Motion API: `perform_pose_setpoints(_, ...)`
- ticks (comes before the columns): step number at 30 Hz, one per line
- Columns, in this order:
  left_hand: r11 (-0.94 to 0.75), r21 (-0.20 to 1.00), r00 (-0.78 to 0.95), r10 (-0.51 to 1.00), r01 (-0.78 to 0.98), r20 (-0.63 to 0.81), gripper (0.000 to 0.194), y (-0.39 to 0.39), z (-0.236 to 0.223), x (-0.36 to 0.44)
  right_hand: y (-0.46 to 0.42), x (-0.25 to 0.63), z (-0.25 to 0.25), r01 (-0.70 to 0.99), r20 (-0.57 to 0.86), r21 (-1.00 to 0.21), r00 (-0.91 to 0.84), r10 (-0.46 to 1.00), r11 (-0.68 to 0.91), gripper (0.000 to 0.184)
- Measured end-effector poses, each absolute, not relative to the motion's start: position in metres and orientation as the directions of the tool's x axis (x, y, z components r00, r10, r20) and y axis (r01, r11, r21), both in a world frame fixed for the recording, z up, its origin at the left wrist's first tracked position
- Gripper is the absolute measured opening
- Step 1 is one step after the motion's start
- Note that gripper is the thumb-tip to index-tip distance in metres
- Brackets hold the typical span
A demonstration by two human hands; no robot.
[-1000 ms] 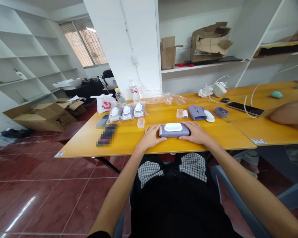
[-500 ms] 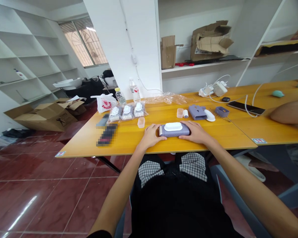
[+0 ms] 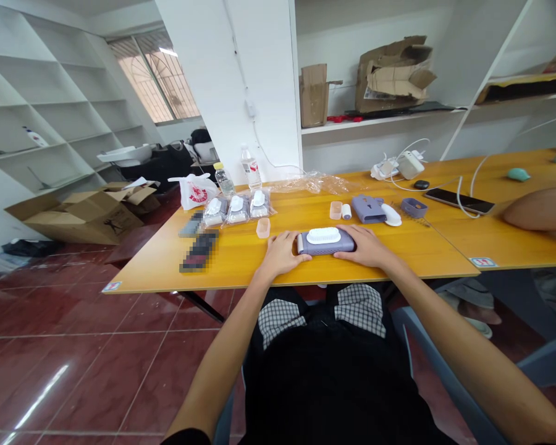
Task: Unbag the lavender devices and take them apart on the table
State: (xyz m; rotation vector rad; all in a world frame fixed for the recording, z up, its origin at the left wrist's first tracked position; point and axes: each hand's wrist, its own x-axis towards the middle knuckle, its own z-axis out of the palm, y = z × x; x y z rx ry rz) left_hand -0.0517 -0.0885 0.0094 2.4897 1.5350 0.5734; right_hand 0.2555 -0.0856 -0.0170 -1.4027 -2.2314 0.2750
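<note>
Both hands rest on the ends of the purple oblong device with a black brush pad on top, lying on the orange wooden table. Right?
Not quite: the head view shows the brush pad is white, not black. The left hand and right hand do flank the purple oblong device on the orange wooden table.

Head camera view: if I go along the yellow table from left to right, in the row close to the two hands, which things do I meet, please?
Blurred dark item → small clear cup → left hand → purple case with white brush on top → right hand → another person's forearm at the right edge.
</note>
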Motion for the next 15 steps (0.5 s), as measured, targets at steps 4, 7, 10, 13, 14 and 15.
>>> perform_pose_setpoints(4,-0.46,0.327,0.398,0.885,0.825,0.24,0.068,-0.0891,0.01,-0.0513,-0.0854,0.256,-0.018,0.79,0.296,-0.413,-0.354,0.887,0.453,0.084)
perform_pose_setpoints(7,-0.465,0.326,0.403,0.883,0.823,0.242,0.066,-0.0899,0.0104,-0.051,-0.0853,0.2558,-0.0185,0.786,0.304,-0.416,-0.353,0.885,0.457,0.084)
perform_pose_setpoints(10,-0.471,0.331,0.406,0.88,0.818,0.248,0.067,-0.0897,0.0101,-0.0514,-0.0853,0.2556,-0.0184,0.786,0.301,-0.417,-0.355,0.885,0.457,0.083)
perform_pose_setpoints(13,-0.464,0.364,0.394,0.884,0.807,0.253,0.071,-0.0881,0.0083,-0.0528,-0.0852,0.2555,-0.0181,0.789,0.299,-0.414,-0.353,0.887,0.454,0.084)
perform_pose_setpoints(14,-0.462,0.378,0.39,0.885,0.802,0.255,0.073,-0.0875,0.0076,-0.0534,-0.0851,0.2554,-0.0181,0.79,0.299,-0.412,-0.353,0.887,0.453,0.084)
perform_pose_setpoints(15,-0.464,0.389,0.389,0.884,0.796,0.259,0.074,-0.0871,0.0069,-0.054,-0.085,0.2553,-0.018,0.792,0.3,-0.41,-0.353,0.886,0.453,0.083)
